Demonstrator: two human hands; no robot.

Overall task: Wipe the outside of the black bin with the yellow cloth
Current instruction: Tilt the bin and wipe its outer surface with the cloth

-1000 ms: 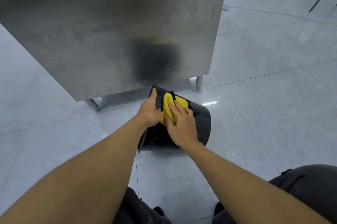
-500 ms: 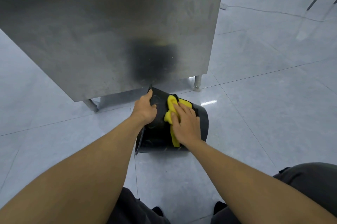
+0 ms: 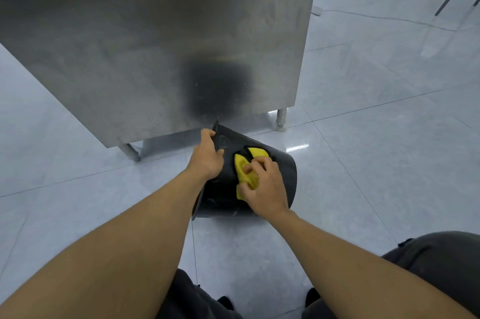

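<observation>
Gripped at its rim by the person's left hand point(image 3: 207, 156), one black bin point(image 3: 281, 170) lies tipped on its side on the grey tiled floor point(image 3: 363, 162), its mouth turned to the person's left, just in front of one steel cabinet point(image 3: 155, 40) standing on short legs. Right hand point(image 3: 265, 188) is closed around one bunched yellow cloth point(image 3: 245, 169), fingers curled into it, pressing it against the bin's upturned outer wall. Count: two hands, one bin, one cloth.
</observation>
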